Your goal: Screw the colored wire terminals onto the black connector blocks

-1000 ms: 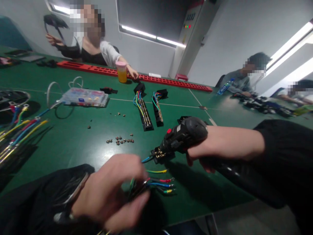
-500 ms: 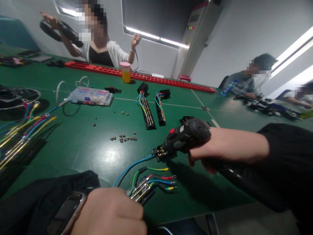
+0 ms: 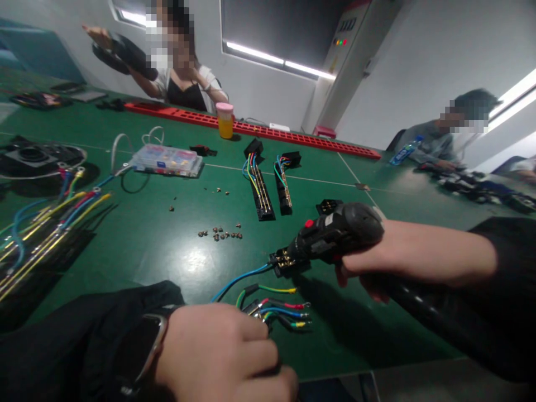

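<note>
My right hand grips a black cordless screwdriver with a red button. Its nose points down at a small black socket block with brass contacts, and a blue wire runs from that block toward my left side. My left hand is closed near the front edge, its curled fingers covering most of a wired strip. Whatever those fingers hold is hidden. Red, blue and green-yellow leads with terminals stick out beyond the hand. Several small screws lie behind.
Two black power strips with brass bars lie farther back, beside another socket block. A clear parts box and wired strips are at left. A cup stands before a red slotted rail. Other people sit beyond.
The view has shifted slightly. My left hand has moved right over the wired strip, covering more of it. The screwdriver stays over the socket block. The person opposite has drawn one hand in.
</note>
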The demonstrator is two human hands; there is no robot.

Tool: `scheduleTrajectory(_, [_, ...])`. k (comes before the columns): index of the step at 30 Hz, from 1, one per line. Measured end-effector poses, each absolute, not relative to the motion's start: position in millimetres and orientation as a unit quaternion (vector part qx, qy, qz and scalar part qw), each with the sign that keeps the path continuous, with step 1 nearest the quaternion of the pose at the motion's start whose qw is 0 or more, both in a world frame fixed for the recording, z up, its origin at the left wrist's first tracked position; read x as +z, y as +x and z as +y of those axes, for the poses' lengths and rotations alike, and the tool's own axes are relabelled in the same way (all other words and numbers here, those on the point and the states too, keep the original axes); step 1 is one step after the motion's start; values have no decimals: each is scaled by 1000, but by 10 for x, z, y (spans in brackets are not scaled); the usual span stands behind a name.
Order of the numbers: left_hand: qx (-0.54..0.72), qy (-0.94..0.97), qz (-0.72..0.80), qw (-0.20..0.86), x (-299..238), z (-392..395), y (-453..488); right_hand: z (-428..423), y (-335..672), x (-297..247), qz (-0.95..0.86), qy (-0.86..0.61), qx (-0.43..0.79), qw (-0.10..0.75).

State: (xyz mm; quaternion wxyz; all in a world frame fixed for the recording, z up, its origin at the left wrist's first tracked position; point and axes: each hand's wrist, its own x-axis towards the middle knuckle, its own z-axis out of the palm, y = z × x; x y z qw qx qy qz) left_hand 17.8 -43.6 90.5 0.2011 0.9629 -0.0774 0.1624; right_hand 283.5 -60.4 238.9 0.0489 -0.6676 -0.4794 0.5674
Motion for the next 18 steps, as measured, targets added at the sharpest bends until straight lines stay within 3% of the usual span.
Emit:
scheduleTrajectory(2, [105,973,-112,174,988,-211,324,-619,2842,2384,-480,-666,569,56])
scheduleTrajectory(8, [45,990,125,43,640,847,384,-663,2836,2383,-475,-673,563,61])
scheduleTrajectory(18, [12,994,104,14,373,1258,379,-749,2957,2609,-543,-653,518,101])
